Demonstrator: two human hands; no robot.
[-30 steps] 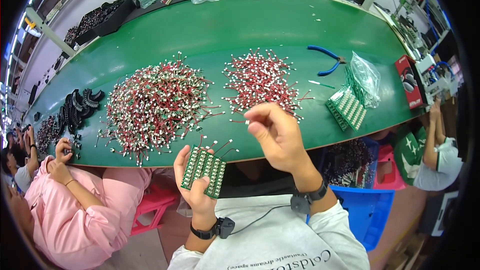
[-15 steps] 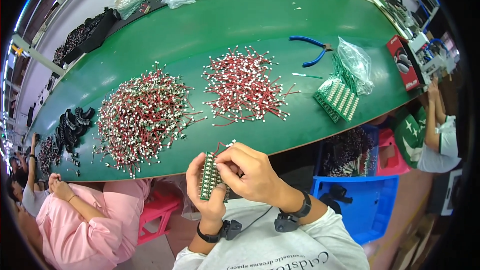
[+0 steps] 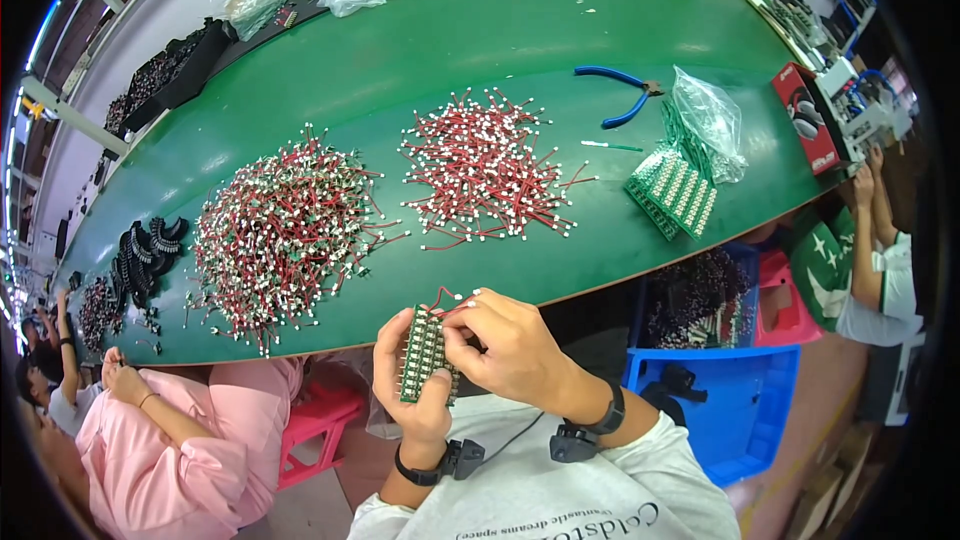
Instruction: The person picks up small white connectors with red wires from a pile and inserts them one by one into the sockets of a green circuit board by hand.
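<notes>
My left hand grips a stack of small green circuit boards with rows of pale parts, held upright at the table's near edge. The thumb presses on its face. At the top of this stack my right hand pinches a red cable with white plug ends. One end loops up from the stack's top edge; its exact contact is hidden by my fingers. Beyond my hands lies a pile of red cables with white plugs. To its left is a larger pile of red cables with small boards.
At the right of the green table lie blue-handled cutters, a thin green strip, more circuit boards and a clear bag. A blue bin stands right below. A person in pink sits on my left.
My right hand has shifted slightly at the top of the board stack, and more red cable now shows by its fingertips. My left hand keeps its grip. The view has shifted a little.
</notes>
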